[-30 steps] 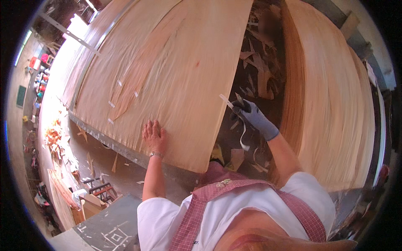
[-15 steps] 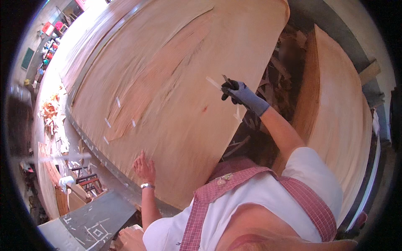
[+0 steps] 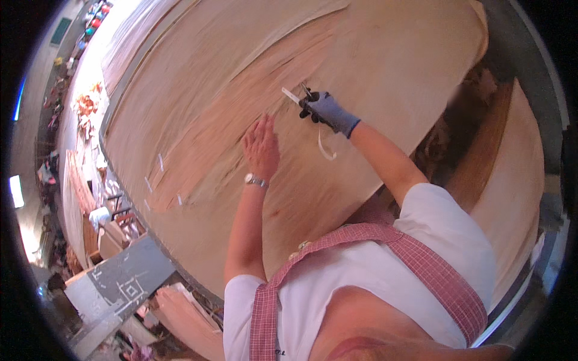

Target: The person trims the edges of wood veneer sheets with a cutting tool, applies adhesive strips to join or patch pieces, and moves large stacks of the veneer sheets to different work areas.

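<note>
Broad wood sheet beneath hands, white strip in right

We can read no whole word or number here. On the white shirt we spot a scrap of dark lettering just beside the checked apron strap, too small and cut off for us to make out. On the grey panel at lower left we see white marks like one square inside another; whether they are a sign we cannot tell.
</note>
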`<state>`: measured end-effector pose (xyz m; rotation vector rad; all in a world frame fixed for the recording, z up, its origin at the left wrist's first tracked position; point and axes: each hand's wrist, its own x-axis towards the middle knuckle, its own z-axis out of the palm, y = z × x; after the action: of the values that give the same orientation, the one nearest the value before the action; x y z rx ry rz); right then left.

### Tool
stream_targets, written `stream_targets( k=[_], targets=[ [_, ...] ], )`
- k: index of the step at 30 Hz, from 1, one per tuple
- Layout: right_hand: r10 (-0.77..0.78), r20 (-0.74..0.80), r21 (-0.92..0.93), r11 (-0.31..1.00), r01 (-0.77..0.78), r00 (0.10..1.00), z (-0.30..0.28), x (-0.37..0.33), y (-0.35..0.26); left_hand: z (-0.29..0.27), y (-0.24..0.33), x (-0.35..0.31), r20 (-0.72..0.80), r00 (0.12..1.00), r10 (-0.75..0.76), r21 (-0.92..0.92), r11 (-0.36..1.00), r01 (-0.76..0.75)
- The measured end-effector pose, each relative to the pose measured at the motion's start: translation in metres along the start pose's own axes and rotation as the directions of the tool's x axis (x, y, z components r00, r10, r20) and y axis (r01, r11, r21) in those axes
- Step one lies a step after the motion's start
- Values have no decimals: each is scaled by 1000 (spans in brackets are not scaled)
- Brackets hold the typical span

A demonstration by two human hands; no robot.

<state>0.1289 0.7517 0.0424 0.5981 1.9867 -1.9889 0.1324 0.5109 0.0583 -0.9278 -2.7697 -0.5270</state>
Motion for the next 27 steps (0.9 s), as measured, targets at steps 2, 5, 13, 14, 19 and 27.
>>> stream_targets(
  k=[2, 5, 13, 14, 19, 27],
  targets=[
    [39, 49, 96, 994, -44, 998, -1, 15, 6, 18, 17, 43, 39, 999, 24, 15, 1000, -25],
    [89, 76, 136, 986, -99, 993, -1, 13, 10, 43, 25, 72, 104, 994, 26, 114, 993, -38],
    [-302, 70, -482, 824, 298, 951, -99, 60, -31, 49, 31, 91, 249, 968, -15, 154, 988, -25],
    [-271, 63, -361, 891, 275, 960, -112, 77, -46, 48, 29, 100, 276, 961, -14, 139, 990, -25],
    [-69, 68, 161, 985, 57, 995, -135, 162, -77, 61, 27, 208, 77, 983, -169, 93, 982, 162],
    [14, 90, 302, 952, -41, 996, -124, 197, -71, 126, 8, 300, -10, 999, -48, 64, 997, 49]
  ],
)
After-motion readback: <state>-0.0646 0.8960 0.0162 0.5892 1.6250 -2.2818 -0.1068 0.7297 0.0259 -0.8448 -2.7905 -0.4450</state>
